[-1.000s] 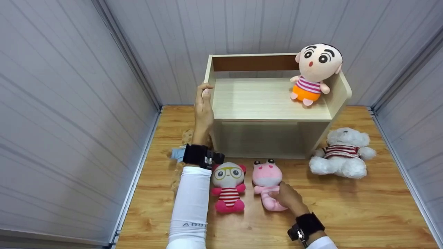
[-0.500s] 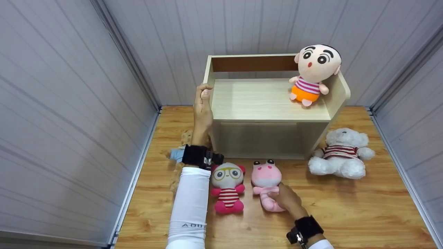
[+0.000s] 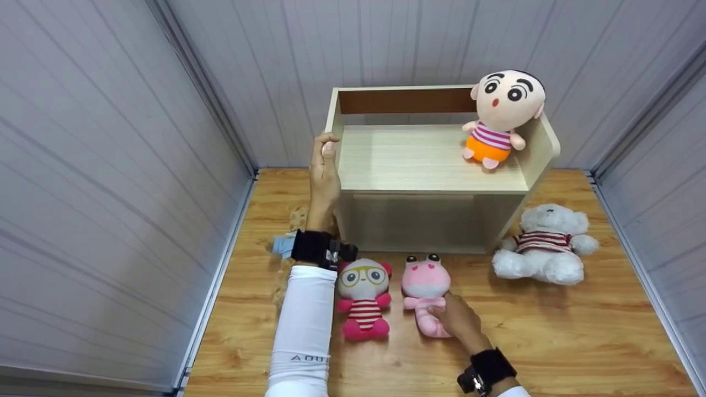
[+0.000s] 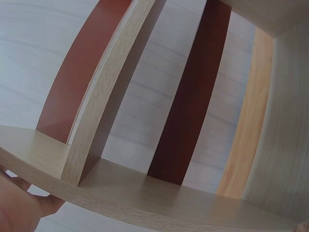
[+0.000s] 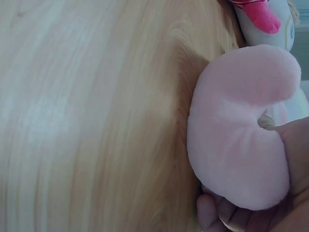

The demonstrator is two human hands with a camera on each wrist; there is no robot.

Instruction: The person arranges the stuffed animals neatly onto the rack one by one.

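Observation:
My left hand [image 3: 324, 179] grips the front edge of the left side panel of a small pale wooden shelf [image 3: 402, 157]. In the left wrist view its fingers show at the outer side of that panel [image 4: 120, 198]. Lying face up on the floor is a pink plush toy [image 3: 426, 281] with bulging frog-like eyes. My right hand [image 3: 460, 320] holds it by its curved lower body, thumb on top. The right wrist view shows fingers [image 5: 207, 212] curled beneath the pink lower body [image 5: 236, 140].
A doll in orange shorts [image 3: 488, 149] sits at the right of the shelf's upper board. On the wooden floor [image 3: 595, 336] lie a pink-and-white panda plush [image 3: 364, 298] and a white bear in a striped shirt [image 3: 545, 245]. My left forearm partly hides a brown-and-blue plush [image 3: 283, 246].

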